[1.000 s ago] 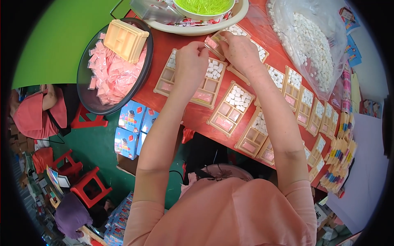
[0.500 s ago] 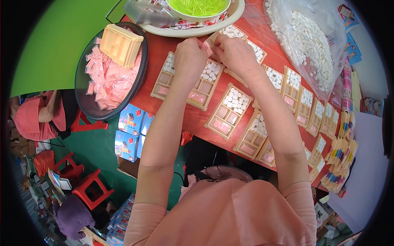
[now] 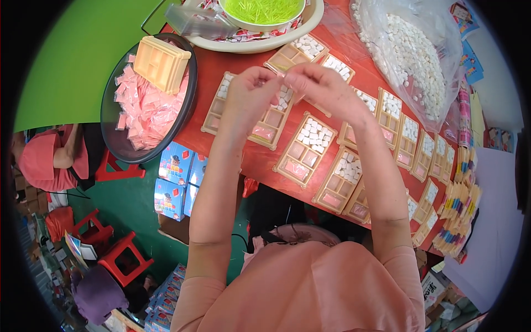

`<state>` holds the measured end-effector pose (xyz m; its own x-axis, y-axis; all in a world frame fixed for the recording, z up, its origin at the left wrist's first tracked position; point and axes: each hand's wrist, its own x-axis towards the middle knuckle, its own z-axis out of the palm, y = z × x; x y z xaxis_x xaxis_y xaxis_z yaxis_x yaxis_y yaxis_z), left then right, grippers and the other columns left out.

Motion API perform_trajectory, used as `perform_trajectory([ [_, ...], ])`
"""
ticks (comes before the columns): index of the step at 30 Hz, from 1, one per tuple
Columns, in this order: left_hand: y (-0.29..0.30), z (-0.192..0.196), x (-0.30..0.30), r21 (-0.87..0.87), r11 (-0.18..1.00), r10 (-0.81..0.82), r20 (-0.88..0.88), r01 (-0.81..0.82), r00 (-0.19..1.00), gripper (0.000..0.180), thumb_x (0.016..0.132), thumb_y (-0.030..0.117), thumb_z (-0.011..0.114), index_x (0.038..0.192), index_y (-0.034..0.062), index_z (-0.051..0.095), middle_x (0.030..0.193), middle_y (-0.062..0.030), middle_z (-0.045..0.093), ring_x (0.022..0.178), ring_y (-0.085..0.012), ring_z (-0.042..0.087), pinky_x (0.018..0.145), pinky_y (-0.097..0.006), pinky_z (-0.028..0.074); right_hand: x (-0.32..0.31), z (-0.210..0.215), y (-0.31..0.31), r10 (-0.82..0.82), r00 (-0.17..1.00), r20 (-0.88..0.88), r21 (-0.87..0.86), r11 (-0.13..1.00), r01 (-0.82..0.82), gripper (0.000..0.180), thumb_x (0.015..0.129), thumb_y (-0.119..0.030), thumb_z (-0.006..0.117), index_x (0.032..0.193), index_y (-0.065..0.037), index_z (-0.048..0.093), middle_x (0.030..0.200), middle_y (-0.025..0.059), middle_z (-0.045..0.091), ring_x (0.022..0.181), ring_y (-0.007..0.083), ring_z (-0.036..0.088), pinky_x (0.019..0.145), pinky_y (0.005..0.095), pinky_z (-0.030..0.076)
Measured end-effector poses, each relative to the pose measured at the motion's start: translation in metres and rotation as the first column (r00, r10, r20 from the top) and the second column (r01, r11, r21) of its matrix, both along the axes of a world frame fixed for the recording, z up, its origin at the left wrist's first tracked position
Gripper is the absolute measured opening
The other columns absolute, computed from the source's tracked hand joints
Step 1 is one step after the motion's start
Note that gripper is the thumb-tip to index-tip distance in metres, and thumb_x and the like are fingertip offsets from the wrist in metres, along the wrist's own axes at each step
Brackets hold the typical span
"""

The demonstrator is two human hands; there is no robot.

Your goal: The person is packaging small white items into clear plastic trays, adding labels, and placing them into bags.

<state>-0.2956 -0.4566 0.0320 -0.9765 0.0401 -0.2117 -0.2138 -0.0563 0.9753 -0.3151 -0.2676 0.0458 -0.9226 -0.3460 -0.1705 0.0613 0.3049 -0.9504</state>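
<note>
One pink packet (image 3: 280,81) held between left hand (image 3: 249,95), right hand (image 3: 325,89).

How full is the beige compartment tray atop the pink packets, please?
Empty: the beige compartment tray lies tilted on the pink packets in the dark basin, its visible compartments bare.

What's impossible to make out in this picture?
Head view:
- Small pinkish plastic packet: mostly hidden by fingers of the left hand and right hand.
- Beige plastic compartmented tray: partly hidden behind the left hand.
- Cream oval plastic basin: far side cut off by the top edge.
</note>
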Motion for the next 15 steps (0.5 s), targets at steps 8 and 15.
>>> perform_trajectory([
  [8,0.027,-0.008,0.022,0.589,0.79,0.063,0.198,-0.17,0.978,0.031,0.099,0.034,0.054,0.107,0.0034,0.054,0.095,-0.0077,0.065,0.082,-0.0129,0.062,0.068,-0.027,0.049,0.037,0.008,-0.022,-0.018,0.825,-0.565,0.212,0.963,0.166,0.02,0.094,-0.015,0.061,0.106,0.001,0.063,0.096,0.0143,0.064,0.082,0.0246,0.066,0.071,0.0328,0.053],
  [15,0.035,-0.004,0.024,0.812,0.498,-0.078,0.39,-0.303,0.917,0.033,0.099,0.038,0.055,0.103,0.006,0.061,0.1,-0.01,0.067,0.098,-0.021,0.065,0.076,-0.035,0.053,0.05,0.028,-0.025,0.205,0.641,-0.74,0.357,0.927,0.116,0.021,0.087,-0.01,0.066,0.107,-0.002,0.066,0.1,0.0122,0.062,0.087,0.0292,0.065,0.072,0.0369,0.054],
])
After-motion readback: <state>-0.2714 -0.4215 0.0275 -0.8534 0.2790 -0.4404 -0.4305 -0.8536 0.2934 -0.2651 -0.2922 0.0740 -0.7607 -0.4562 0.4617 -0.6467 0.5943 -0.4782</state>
